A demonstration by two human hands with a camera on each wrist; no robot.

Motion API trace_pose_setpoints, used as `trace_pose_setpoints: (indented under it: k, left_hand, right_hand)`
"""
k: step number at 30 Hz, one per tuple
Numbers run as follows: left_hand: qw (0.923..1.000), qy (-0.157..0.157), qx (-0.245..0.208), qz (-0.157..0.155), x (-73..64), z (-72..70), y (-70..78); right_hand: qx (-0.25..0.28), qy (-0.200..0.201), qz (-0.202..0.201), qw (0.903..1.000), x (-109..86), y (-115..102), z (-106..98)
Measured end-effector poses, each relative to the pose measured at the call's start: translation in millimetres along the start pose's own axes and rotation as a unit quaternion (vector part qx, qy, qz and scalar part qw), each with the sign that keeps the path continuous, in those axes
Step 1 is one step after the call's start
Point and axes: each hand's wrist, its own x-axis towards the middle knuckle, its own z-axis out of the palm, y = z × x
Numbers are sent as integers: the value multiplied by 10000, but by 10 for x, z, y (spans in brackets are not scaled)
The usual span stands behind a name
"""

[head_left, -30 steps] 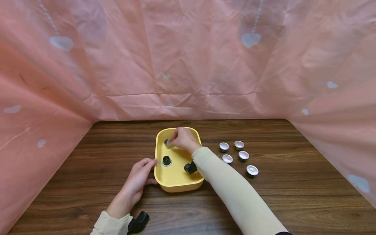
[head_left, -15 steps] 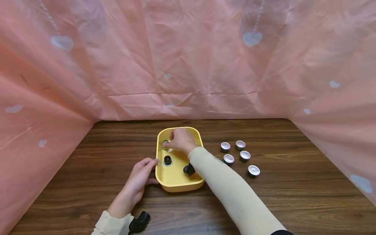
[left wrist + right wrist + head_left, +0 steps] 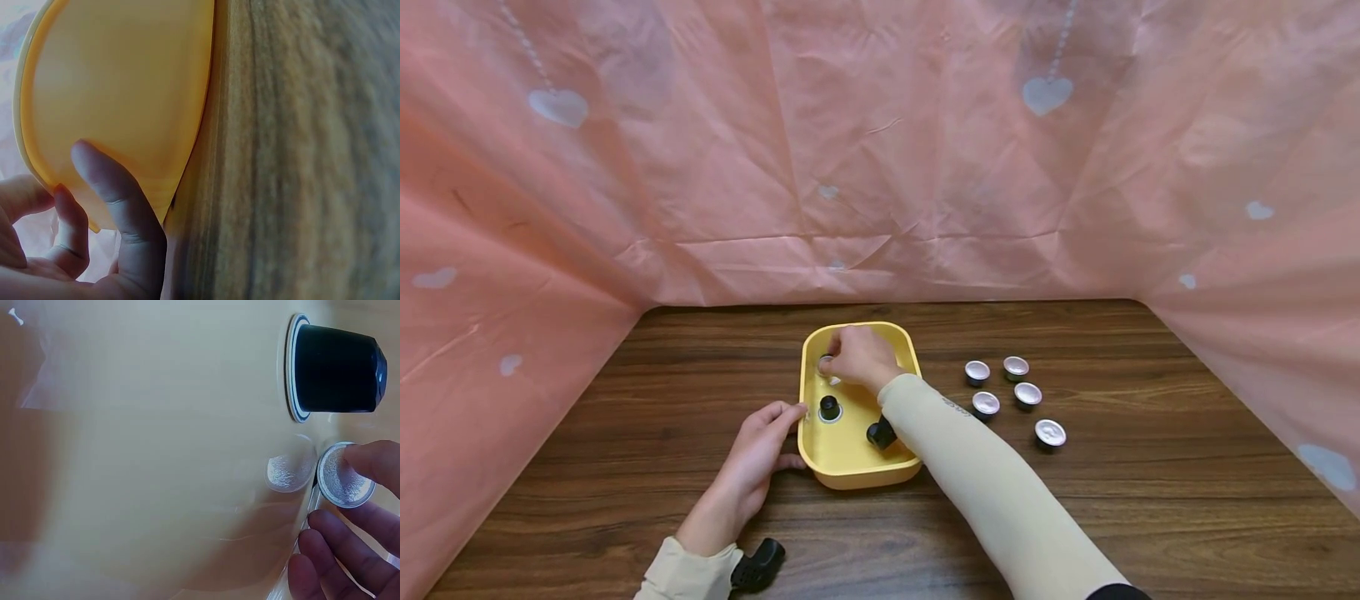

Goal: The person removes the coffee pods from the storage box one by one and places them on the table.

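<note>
My left hand (image 3: 756, 446) steadies the yellow tray (image 3: 867, 480) at its left side, fingertips at the rim. In the left wrist view the thumb (image 3: 115, 190) lies along the tray's outer wall. Inside the tray, toward its back left corner, my right hand (image 3: 863, 358) pinches a coffee capsule (image 3: 344, 484). The capsule's silver foil lid faces the right wrist camera, with the thumb over its edge, close by the tray wall. Another coffee capsule (image 3: 830, 407), black, stands on the tray floor, foil rim down and narrow end up.
Several more coffee capsules (image 3: 986, 405) stand foil side up on the wooden table (image 3: 1150, 500), right of the tray. Black wrist cameras (image 3: 758, 565) sit on both wrists. A pink curtain (image 3: 880, 150) with pale hearts surrounds the table at the back and sides.
My right hand has shifted slightly left with the capsule, which has turned a little and sits nearer the tray's left wall. My left hand has stayed at the rim.
</note>
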Motion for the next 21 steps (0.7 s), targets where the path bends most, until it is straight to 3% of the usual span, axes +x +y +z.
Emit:
trace_pose_setpoints:
  k: [21]
  left_hand:
    - [9999,17,7,-105,5,-14,9]
  right_hand:
    - [154,-316,-377,9987,15,-32,17]
